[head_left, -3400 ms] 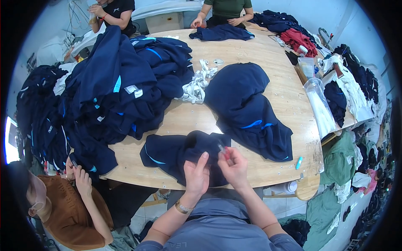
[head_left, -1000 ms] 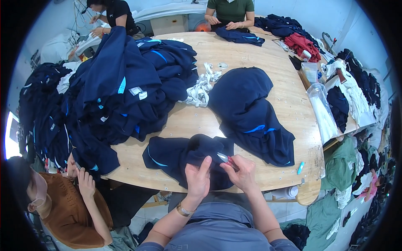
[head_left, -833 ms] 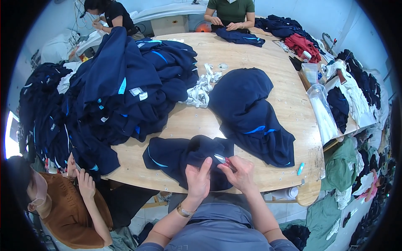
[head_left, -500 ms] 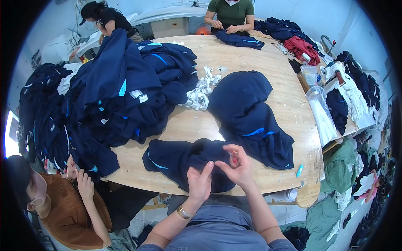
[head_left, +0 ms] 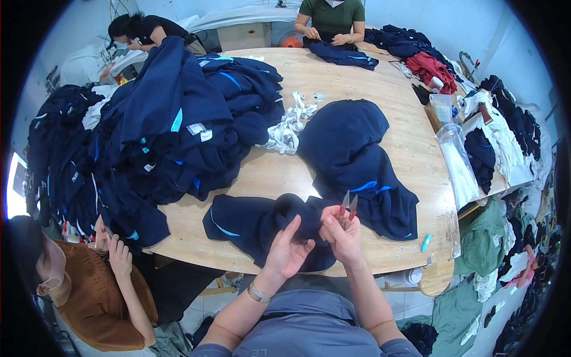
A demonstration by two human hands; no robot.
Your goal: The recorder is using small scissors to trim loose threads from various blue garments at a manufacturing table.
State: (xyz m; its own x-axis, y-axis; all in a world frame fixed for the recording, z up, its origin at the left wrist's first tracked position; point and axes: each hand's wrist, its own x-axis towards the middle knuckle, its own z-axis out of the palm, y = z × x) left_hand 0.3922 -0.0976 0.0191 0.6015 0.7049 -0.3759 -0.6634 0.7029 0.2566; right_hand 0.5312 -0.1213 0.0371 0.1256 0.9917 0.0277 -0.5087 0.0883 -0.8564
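Observation:
My right hand is closed around a pair of red-handled thread snips, with the blades pointing up and spread apart. Beside it, my left hand is open, thumb and fingers apart and nothing visible in it. Both hands are over the near edge of a navy garment with a light-blue trim line, which lies bunched at the table's front edge. Just beyond my right hand, a second navy garment with bright blue inserts is spread on the table.
A tall heap of navy garments covers the left of the wooden table. White strips lie beside it. A light-blue capped stick rests near the right edge. A co-worker in brown sits close on my left; another works across the table.
My hands have moved apart. The left has opened, and the right has turned so that the snips now point upward in plain sight. The garment beneath is nearly unchanged.

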